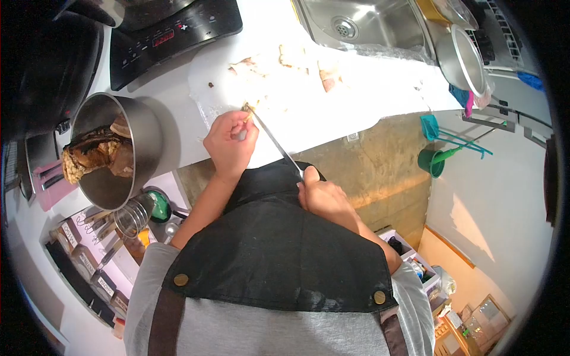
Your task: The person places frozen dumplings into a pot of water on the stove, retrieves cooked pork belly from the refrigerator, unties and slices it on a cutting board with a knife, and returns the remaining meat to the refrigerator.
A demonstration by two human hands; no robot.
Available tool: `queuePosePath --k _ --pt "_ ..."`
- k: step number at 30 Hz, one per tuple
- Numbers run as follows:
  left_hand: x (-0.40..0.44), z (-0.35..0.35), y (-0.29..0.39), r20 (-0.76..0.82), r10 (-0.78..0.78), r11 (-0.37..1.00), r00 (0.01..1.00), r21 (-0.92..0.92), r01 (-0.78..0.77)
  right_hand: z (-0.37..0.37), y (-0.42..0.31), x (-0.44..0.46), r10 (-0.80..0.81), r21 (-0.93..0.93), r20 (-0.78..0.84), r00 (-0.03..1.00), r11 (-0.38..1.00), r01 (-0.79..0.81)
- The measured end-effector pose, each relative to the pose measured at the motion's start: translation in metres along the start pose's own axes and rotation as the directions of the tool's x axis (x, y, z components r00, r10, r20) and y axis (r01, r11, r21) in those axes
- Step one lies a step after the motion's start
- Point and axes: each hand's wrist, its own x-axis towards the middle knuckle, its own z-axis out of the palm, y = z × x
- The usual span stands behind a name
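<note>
My right hand is wrapped around the handle of a knife. Its long, narrow blade points up and left, with the tip by the fingers of my left hand. Those fingers are pinched on a small yellowish-brown scrap, and glare hides its exact kind. Both hands are at the near edge of a brightly lit white work surface. Beyond them lie pale, pinkish-brown pieces that look like meat, partly washed out by the light.
At left a deep metal pot holds large browned chunks, seemingly meat. Behind it is a black induction cooktop with a lit display. A steel sink is at the back, with a metal bowl to its right. Shelves with utensils stand below left.
</note>
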Motion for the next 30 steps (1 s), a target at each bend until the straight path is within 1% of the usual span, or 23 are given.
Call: queuePosePath --k 4,6,10,12,19,21,25,28,30 --pt "0.000 0.000 0.000 0.000 0.001 1.000 1.000 0.002 -0.001 -0.001 -0.001 0.002 0.023 -0.004 0.006 1.000 1.000 -0.023" --pt "0.001 0.002 -0.004 -0.053 0.056 0.998 0.997 -0.004 -0.056 -0.001 -0.001 0.005 0.011 0.002 0.023 1.000 1.000 -0.011" --pt "0.002 0.002 -0.005 -0.055 0.060 0.998 0.997 -0.026 -0.061 0.000 -0.002 0.010 -0.002 0.005 0.032 0.999 1.000 0.002" --pt "0.000 0.000 -0.005 0.013 0.006 1.000 1.000 -0.022 -0.005 0.002 -0.002 0.012 0.004 -0.022 0.016 1.000 1.000 -0.004" --pt "0.002 -0.002 -0.002 0.028 0.013 1.000 1.000 0.020 -0.014 0.000 -0.007 0.013 0.003 -0.032 -0.025 1.000 0.999 -0.003" --pt "0.002 -0.002 -0.001 0.016 0.020 0.999 1.000 0.038 -0.021 -0.001 -0.005 0.016 -0.053 -0.023 -0.017 0.998 0.998 0.052" --pt "0.002 -0.002 -0.003 0.003 0.015 1.000 1.000 0.002 -0.015 -0.002 -0.009 0.019 -0.059 -0.050 -0.028 0.998 0.997 0.057" --pt "0.003 -0.002 -0.001 0.010 0.015 0.998 1.000 0.055 -0.015 -0.002 -0.010 0.020 -0.064 -0.042 -0.036 0.997 0.997 0.063" --pt "0.003 -0.002 -0.002 0.001 0.017 1.000 1.000 0.024 -0.017 0.004 -0.005 0.023 -0.125 -0.033 -0.129 0.984 0.992 0.122"
